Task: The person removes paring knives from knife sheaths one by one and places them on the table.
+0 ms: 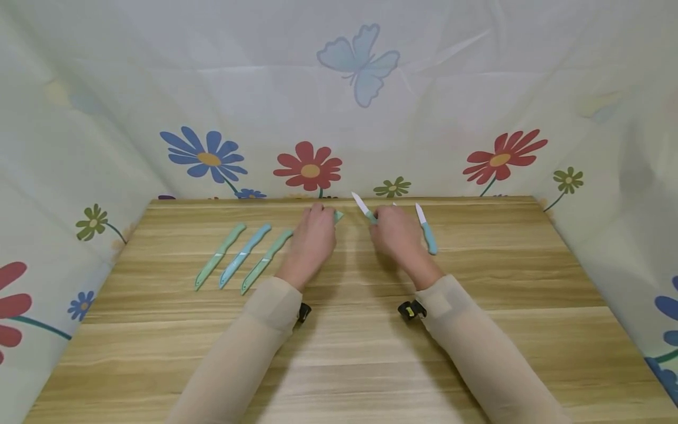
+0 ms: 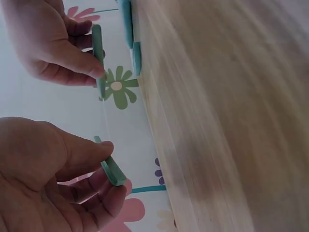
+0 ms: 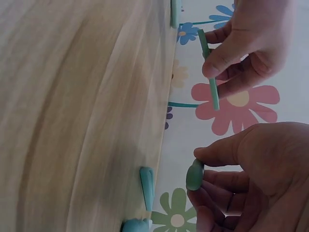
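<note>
My left hand [image 1: 313,232] pinches a green knife sheath [image 3: 214,89] between thumb and fingers, above the table. Across a short gap, my right hand [image 1: 398,231] grips the green handle [image 3: 195,176] of a small knife. Its bare white blade [image 1: 361,204] points up and leftward in the head view, toward the sheath's side. Right of that hand lies a blue-handled knife [image 1: 429,237] with an uncovered white blade. Another white blade tip [image 1: 394,204] shows just behind the right hand, which hides the rest.
Left of my left hand, three sheathed knives lie slanted in a row: a green one [image 1: 219,257], a blue one [image 1: 245,255] and another green one [image 1: 266,262]. The wooden table [image 1: 349,365] ends at a flower-printed curtain [image 1: 254,88] behind and at both sides.
</note>
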A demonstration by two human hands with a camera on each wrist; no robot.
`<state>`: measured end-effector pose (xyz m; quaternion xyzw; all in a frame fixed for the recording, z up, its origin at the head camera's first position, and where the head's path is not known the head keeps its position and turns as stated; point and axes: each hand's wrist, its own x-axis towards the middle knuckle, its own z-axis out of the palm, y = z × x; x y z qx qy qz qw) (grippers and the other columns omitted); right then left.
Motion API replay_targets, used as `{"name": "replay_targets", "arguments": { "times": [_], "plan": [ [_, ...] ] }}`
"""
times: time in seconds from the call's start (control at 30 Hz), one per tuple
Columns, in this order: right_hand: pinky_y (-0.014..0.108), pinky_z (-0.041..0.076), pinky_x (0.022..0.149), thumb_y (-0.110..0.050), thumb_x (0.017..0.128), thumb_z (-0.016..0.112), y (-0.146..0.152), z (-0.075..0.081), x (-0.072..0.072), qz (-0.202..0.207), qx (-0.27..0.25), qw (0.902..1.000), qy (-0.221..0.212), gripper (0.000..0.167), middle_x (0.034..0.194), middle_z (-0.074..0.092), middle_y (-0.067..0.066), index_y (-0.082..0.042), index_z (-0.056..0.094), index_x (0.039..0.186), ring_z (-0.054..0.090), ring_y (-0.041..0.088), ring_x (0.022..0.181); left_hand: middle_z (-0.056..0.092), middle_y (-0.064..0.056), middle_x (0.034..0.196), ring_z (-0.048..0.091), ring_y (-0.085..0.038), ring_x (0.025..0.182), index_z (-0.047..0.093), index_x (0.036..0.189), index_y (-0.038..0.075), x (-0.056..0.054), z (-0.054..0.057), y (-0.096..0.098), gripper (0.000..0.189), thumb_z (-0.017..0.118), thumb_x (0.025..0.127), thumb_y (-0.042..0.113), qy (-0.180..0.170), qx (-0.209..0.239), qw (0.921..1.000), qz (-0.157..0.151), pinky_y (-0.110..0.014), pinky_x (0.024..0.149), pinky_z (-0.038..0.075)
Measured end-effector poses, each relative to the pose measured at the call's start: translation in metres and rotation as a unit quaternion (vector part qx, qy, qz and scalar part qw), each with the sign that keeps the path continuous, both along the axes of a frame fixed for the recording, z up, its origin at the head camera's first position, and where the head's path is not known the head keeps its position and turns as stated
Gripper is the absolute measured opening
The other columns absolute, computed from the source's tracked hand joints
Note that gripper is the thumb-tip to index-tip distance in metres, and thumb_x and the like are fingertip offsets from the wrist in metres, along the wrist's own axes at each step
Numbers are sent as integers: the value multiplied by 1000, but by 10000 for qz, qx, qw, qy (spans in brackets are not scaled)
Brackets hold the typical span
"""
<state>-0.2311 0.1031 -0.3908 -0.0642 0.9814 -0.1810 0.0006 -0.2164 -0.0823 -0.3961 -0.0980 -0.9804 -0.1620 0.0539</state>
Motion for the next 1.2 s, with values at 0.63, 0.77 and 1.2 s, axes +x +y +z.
{"name": "replay_targets", "arguments": {
  "times": [0.63,0.77,1.2],
  "plan": [
    [46,55,65,-16,100,57,-24,-10,-24,-502,181,9977,-420,25,83,67,11,-10,64,76,64,29,75,60,-23,127,60,-38,116,70,115,-2,-39,-14,26,19,55,106,6,-601,-211,9971,413,-47,98,55],
    [47,57,65,-16,100,57,-28,-11,-26,-638,281,9962,-513,26,86,67,13,-9,66,77,66,30,77,61,-24,123,62,-38,112,71,110,-1,-44,-18,30,22,51,110,10,-605,-154,9971,430,-48,94,57],
    [44,56,59,-8,96,60,-31,-15,-25,-654,244,9959,-580,21,80,67,11,-8,66,75,65,28,72,65,-23,111,68,-36,98,68,90,2,-51,-29,37,22,51,103,1,-557,220,9978,294,-48,85,59]
  ]
}}
